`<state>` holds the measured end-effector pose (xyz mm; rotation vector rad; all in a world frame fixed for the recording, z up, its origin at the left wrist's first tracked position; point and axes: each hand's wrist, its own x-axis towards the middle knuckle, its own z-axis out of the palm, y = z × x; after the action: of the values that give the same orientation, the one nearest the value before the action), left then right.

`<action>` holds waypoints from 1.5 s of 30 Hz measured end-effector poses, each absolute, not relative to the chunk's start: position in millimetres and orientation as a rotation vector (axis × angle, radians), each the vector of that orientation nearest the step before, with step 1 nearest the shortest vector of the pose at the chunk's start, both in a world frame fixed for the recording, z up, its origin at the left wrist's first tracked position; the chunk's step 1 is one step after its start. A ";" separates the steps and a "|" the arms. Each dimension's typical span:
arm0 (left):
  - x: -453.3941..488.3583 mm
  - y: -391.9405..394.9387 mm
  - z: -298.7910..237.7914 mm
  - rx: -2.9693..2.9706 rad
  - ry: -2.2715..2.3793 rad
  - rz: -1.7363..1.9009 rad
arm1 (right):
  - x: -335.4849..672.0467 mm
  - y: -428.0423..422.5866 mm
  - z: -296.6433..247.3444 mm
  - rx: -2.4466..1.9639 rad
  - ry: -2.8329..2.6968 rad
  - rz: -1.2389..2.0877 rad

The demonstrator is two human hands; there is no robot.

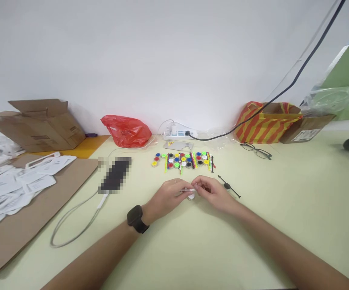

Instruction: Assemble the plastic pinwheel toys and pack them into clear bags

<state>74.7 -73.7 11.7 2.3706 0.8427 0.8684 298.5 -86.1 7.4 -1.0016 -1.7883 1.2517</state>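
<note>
Centre of frame, the left hand (168,198) and right hand (211,192) pinch a thin white strip (185,190) above the counter (162,257), beside a white disc (191,196). Print on the carton label (307,135), upper right, and white cards (38,177), left, is too small to read.

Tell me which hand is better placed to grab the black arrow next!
Probably the right hand: the black arrow lies beside it, on its outer side. The left hand is farther away. Both meet at a white stick, so neither looks free.
</note>
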 end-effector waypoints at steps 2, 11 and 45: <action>74.5 -72.7 9.7 2.368 0.805 0.890 | 299.3 -86.1 7.7 -0.999 -1.787 1.290; 75.8 -74.0 7.8 2.378 0.768 0.932 | 301.6 -85.0 8.8 -1.001 -1.774 1.390; 71.9 -72.6 12.4 2.519 0.809 0.772 | 300.1 -85.6 3.5 -1.020 -1.871 1.318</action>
<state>71.9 -72.6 12.4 2.5186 0.8088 0.7724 300.1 -85.6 3.5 -1.0200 -1.8706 1.3176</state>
